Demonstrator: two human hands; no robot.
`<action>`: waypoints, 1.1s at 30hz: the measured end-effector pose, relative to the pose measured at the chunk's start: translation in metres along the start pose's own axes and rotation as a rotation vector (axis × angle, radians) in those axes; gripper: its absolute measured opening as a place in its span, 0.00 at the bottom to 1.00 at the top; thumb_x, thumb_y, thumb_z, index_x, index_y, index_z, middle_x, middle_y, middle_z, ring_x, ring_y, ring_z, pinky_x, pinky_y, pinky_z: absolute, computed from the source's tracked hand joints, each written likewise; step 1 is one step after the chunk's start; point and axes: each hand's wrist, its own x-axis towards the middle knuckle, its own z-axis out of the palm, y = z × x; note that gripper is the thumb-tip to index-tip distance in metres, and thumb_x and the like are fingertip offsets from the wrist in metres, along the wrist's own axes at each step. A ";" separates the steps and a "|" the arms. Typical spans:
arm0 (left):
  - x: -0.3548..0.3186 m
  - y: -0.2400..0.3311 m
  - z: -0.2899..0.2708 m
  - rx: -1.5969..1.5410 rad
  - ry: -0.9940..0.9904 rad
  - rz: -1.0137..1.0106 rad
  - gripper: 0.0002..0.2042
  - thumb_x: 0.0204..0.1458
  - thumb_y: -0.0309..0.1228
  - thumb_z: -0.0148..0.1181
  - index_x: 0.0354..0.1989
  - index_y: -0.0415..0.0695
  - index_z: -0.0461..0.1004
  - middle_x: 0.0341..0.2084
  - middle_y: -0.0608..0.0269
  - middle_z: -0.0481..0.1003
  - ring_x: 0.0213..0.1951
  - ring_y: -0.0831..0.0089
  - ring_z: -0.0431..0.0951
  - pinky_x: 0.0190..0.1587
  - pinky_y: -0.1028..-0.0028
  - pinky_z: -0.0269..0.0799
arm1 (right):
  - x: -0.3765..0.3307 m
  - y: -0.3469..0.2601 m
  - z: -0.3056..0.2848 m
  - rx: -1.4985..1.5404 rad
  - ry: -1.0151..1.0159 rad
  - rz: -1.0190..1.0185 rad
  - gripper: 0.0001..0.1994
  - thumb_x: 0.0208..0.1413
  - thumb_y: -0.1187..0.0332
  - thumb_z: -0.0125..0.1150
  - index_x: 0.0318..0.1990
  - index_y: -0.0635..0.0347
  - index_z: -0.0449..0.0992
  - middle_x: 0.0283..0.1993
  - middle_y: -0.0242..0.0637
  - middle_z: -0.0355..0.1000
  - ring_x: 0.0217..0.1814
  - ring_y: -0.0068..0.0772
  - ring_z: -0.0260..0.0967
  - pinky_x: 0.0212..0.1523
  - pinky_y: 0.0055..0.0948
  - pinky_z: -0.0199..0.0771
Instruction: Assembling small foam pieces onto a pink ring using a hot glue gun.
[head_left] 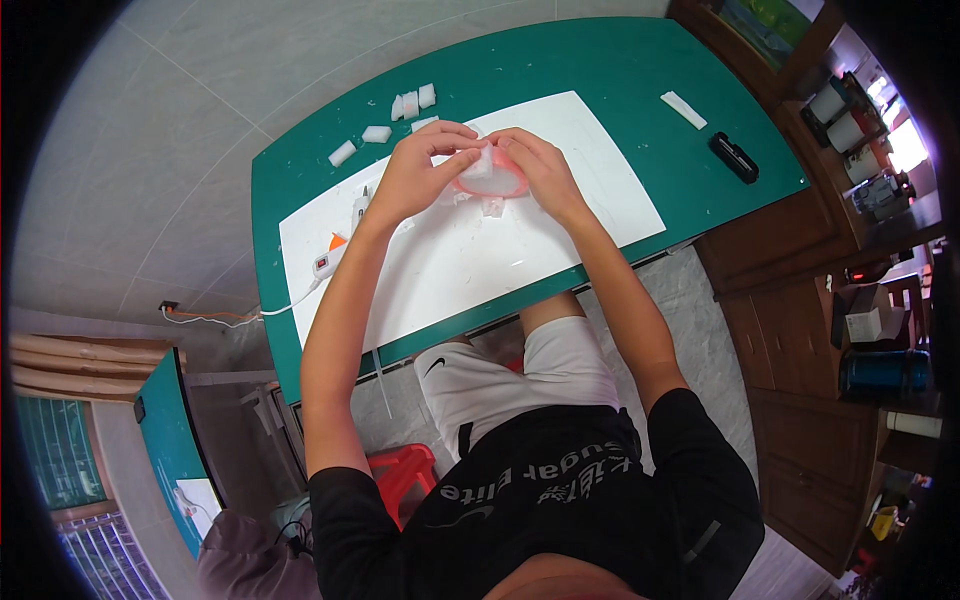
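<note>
Both my hands are together over the white board on the green table. My left hand has thumb and fingers closed on a small white foam-like block. My right hand is closed at the edge of a pink ring, its fingertips meeting the left ones at the block. The block sits against the ring's left side; the exact contact is hidden by my fingers. A small clear-whitish piece lies just below the ring. Beside my left forearm is a slim white tool, partly hidden.
Several white blocks lie at the table's far left. At the right are a white strip and a black oblong case. A white power strip with a cord rests near my left forearm. A red stool stands below.
</note>
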 end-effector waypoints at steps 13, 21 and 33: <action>0.013 -0.026 0.016 -0.459 0.037 -0.254 0.30 0.50 0.30 0.62 0.63 0.39 0.63 0.63 0.52 0.62 0.68 0.60 0.56 0.70 0.65 0.47 | -0.001 -0.001 0.003 -0.009 0.029 -0.044 0.18 0.65 0.58 0.49 0.50 0.63 0.76 0.47 0.41 0.77 0.50 0.32 0.73 0.53 0.27 0.68; 0.013 -0.023 0.016 -0.495 0.009 -0.236 0.31 0.50 0.31 0.64 0.64 0.40 0.62 0.64 0.50 0.61 0.69 0.60 0.55 0.70 0.66 0.47 | 0.002 -0.006 0.006 -0.162 0.024 -0.027 0.19 0.61 0.55 0.56 0.50 0.61 0.76 0.47 0.42 0.78 0.50 0.36 0.75 0.52 0.29 0.70; 0.015 -0.021 0.007 -0.519 -0.047 -0.340 0.25 0.50 0.32 0.65 0.58 0.44 0.68 0.58 0.54 0.67 0.61 0.65 0.63 0.64 0.69 0.52 | 0.001 -0.008 0.005 -0.191 -0.006 0.000 0.16 0.60 0.58 0.57 0.48 0.59 0.78 0.44 0.41 0.79 0.45 0.34 0.76 0.49 0.28 0.72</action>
